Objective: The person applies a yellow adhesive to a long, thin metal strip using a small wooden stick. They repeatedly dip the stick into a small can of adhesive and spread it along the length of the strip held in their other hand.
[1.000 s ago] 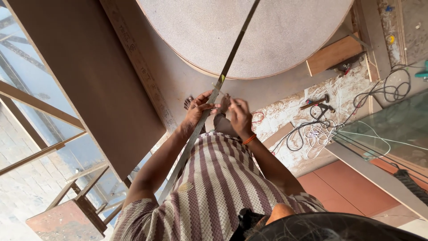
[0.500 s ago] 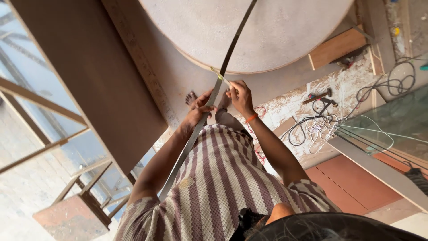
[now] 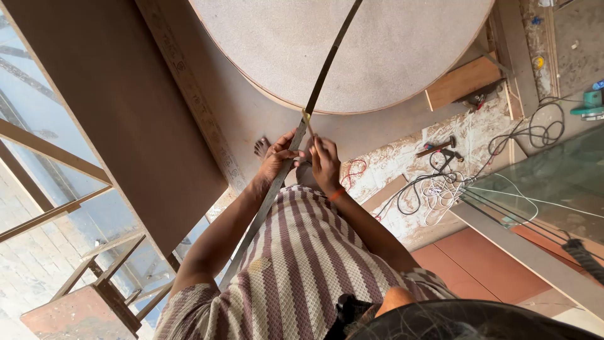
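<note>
Both hands meet on a long, thin dark strip (image 3: 314, 94) held out in front of a striped shirt (image 3: 302, 271). The left hand (image 3: 277, 160) is wrapped loosely round the strip, thumb and fingers closed on its flat faces. The right hand (image 3: 324, 160), with an orange band (image 3: 336, 194) at the wrist, pinches a small yellowish tool (image 3: 307, 119) against the strip just above the left hand; whether it is a pencil or a blade cannot be told.

The strip's long axis runs on a diagonal, from low beside the person's left hip up past the hands and away over a large round board (image 3: 352, 50) lying on the floor, leaving the picture at the top. It bows slightly along that length.

As a judgement, the work looks to be in its middle: the strip is laid out and steadied, and the tool is at one spot on it, while the strip remains whole and unfixed to the board's edge.

A bare foot (image 3: 263, 148) shows below the hands. To the right lie a hammer (image 3: 437, 148), tangled cables (image 3: 440, 182) and a wooden block (image 3: 462, 82).
</note>
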